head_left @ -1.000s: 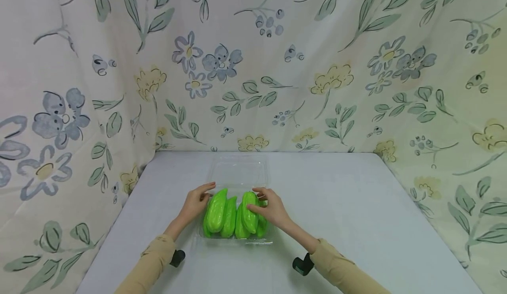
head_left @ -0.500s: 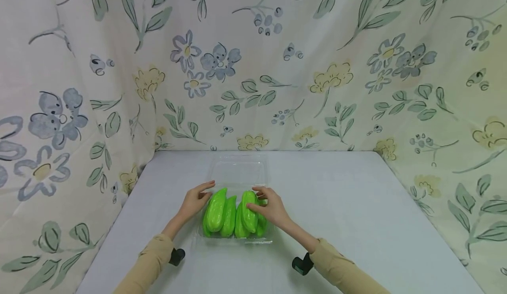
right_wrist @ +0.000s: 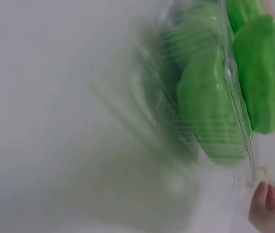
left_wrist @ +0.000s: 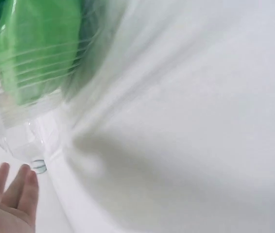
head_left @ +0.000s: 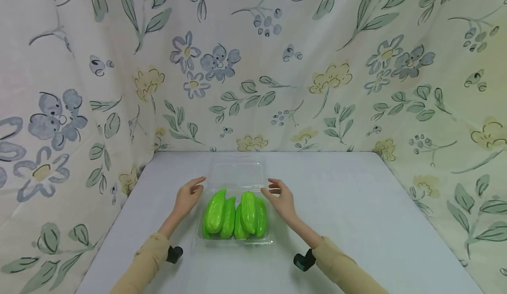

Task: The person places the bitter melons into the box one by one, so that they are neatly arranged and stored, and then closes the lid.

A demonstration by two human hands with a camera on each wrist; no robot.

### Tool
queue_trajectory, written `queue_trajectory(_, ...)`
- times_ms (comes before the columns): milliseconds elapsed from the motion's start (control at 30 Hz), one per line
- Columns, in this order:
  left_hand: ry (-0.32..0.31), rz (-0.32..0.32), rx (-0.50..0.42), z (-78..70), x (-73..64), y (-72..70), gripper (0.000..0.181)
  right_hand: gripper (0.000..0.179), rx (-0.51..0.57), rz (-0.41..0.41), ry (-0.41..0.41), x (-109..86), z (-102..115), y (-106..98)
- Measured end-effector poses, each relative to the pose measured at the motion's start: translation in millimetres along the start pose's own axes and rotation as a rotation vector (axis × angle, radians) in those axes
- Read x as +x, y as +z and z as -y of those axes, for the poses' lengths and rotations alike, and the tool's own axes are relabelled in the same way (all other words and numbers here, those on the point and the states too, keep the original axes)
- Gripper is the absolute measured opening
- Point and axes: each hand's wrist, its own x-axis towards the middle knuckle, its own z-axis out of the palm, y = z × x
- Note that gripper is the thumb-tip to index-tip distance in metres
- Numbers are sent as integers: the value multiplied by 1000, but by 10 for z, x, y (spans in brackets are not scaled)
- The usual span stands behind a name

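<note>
Several bright green, long, pepper-shaped vegetables (head_left: 215,212) lie side by side in a clear plastic clamshell box (head_left: 270,234), some stacked on others. The box's lid (head_left: 237,174) is folded back flat behind it. My left hand (head_left: 188,197) hovers beside the box's back left corner, fingers loosely bent and holding nothing. At the back right corner, my right hand (head_left: 283,200) has its thumb and fingers spread apart, with nothing between them. Through the ribbed box wall, the right wrist view shows a green vegetable (right_wrist: 208,102); the right fingers are beyond it.
A white cloth-covered table (head_left: 336,206) carries the box near its middle. Behind and at both sides hangs a floral curtain (head_left: 253,65). A dark wrist camera (head_left: 174,255) is on the left forearm, and another dark wrist camera (head_left: 304,260) on the right.
My right hand has let go of the top vegetable on the right and drawn back to the right. My left hand has moved outward to the left, away from the vegetables.
</note>
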Motion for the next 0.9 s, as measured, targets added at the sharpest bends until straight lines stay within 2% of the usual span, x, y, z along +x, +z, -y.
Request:
queue_trajectory(100, -75, 37, 19, 12, 76, -68, 35, 44, 80, -54, 160, 124, -47, -34)
queue_trajectory(167, -130, 118, -21, 22, 117, -125, 41, 47, 144, -35, 272, 210, -90, -51)
queue_trajectory(267, -232, 311, -142, 38, 171, -220, 58, 51, 261, 67, 403, 319, -152, -71)
queue_trajectory(333, -310, 430, -232, 37, 197, -269, 70, 54, 321, 155, 458, 366, -182, -81)
queue_trajectory(400, -390, 504, -300, 23, 230, -297, 74, 55, 367, 231, 498, 395, -206, -87)
queue_trajectory(500, -469, 538, -362, -28, 291, -299, 70, 55, 411, 289, 530, 414, -209, -83)
queue_trajectory(667, -546, 552, -436, -98, 376, -275, 63, 51, 528, 278, 570, 426, -186, -51)
queue_trajectory(800, -582, 536, -409, -98, 426, -239, 60, 49, 582, 242, 595, 436, -179, -15)
queue_trajectory(900, -582, 525, -363, -113, 449, -216, 56, 47, 567, 218, 602, 439, -162, -3)
